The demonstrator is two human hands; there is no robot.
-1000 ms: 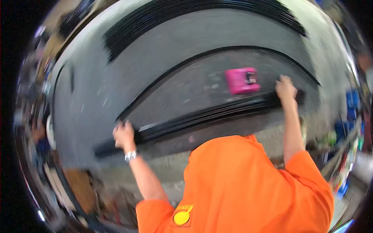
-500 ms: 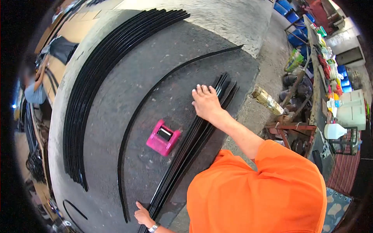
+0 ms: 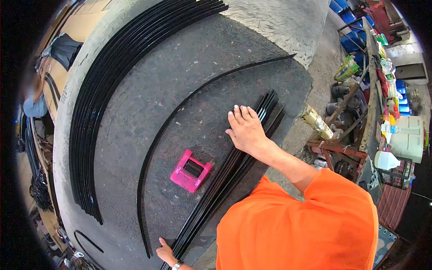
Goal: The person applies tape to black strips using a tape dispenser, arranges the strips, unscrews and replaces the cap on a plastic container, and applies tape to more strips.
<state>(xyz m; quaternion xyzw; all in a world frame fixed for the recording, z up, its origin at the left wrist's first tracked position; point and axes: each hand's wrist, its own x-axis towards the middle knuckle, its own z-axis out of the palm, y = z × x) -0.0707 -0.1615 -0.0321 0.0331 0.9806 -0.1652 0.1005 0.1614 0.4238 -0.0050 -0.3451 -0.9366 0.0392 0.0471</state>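
Observation:
Long thin black strips (image 3: 220,177) lie bundled diagonally on the dark tabletop. Across the bundle's upper part rests my right hand (image 3: 247,131), palm down, fingers stretched out flat. My left hand (image 3: 165,252), with a metal watch at the wrist, is beside the bundle's lower end; a fingertip points up, but its other fingers are too small and partly hidden to read. A pink tool with a black centre (image 3: 191,171) sits left of the bundle. Beyond it a single curved black strip (image 3: 155,139) arcs over the table.
A large stack of curved black strips (image 3: 96,96) covers the table's far left side. A short bent strip (image 3: 89,240) is at the lower left. Another person (image 3: 36,105) is at the left edge. On the right, a cluttered bench holds a white jug (image 3: 386,160).
The view first swung round sharply, then shifted slightly. My right hand, earlier closed at the bundle, is flat on it now. The bundle has slid a little relative to the pink tool.

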